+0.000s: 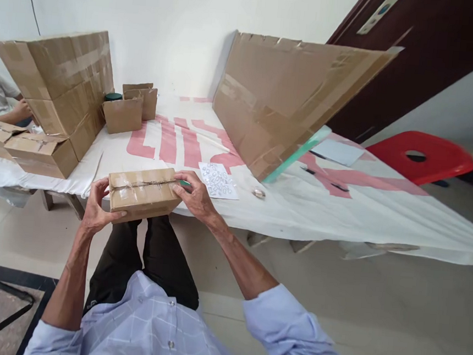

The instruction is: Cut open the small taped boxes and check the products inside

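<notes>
A small taped cardboard box (142, 192) rests at the near edge of the table (341, 214), right in front of me. My left hand (96, 209) grips its left end, fingers curled round the side. My right hand (196, 194) is closed on the box's right end, and something small and green shows at its fingertips; I cannot make out what it is. Clear tape runs along the box's top seam.
A sheet of small stickers (218, 180) and a small metal ring (259, 193) lie right of the box. A large cardboard panel (285, 93) leans at the back. Big box (62, 82), flat boxes (40, 149), small open boxes (128, 110) stand left. Another person's hand (21, 110) far left. Red stool (423, 155) right.
</notes>
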The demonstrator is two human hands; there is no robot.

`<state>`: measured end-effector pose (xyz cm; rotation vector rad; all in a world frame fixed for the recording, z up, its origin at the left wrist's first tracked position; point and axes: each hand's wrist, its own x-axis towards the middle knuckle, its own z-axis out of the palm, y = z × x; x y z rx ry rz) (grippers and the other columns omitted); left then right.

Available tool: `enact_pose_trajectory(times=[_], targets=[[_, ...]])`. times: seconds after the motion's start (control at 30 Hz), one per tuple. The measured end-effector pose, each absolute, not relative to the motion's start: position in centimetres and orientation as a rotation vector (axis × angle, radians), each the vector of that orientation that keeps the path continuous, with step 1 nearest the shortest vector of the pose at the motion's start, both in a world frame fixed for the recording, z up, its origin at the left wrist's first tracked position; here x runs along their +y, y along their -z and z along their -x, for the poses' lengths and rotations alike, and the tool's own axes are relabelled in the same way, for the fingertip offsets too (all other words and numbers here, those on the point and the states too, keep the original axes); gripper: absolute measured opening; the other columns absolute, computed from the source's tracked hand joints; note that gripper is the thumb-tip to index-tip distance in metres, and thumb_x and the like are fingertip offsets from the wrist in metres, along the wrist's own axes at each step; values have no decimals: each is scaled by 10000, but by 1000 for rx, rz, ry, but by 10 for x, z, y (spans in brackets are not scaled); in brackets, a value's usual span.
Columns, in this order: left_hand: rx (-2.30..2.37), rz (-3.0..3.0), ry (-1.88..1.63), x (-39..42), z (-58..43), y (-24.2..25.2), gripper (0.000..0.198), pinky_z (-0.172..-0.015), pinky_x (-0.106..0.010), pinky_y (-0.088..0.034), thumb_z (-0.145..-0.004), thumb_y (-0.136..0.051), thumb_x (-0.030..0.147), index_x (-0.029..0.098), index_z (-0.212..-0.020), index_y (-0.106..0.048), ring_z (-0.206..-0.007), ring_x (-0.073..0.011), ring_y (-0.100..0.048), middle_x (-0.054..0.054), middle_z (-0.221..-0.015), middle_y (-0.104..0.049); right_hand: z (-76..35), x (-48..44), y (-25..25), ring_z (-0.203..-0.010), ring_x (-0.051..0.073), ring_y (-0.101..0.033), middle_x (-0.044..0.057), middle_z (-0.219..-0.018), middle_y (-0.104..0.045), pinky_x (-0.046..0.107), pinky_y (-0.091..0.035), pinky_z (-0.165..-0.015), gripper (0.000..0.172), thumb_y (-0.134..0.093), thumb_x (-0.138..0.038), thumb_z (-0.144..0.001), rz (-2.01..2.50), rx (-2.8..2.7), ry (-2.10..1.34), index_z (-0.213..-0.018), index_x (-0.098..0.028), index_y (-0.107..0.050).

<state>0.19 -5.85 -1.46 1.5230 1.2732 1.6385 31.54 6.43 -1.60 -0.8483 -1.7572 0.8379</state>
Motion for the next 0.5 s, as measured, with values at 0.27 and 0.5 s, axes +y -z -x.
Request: enact_pose_trajectory(times=[0.27,0.5], targets=[[1401,-1862,-1539,-84,-11,1,938,-1139,-527,-558,-619,-1055,467,281,-1410,-587,-1475,-401,-576,-164,-1577,-575,-352,93,56,-1148,336,-641,198,-1197,-703,466,-538,-1004,90,-710,-240,-939,1664,-2147,-384,-1003,-188,-675],[1492,-2001,-1464,-96,-14,-5,746,-1075,-485,-578,-682,-1001,447,253,-1296,-625,-1395,-382,-593,-157,-1474,-593,-343,91,55,-1035,292,-607,171,-1082,-687,402,-501,-916,87,-579,-223,-975,1682,-2054,-312,-985,-178,-652]])
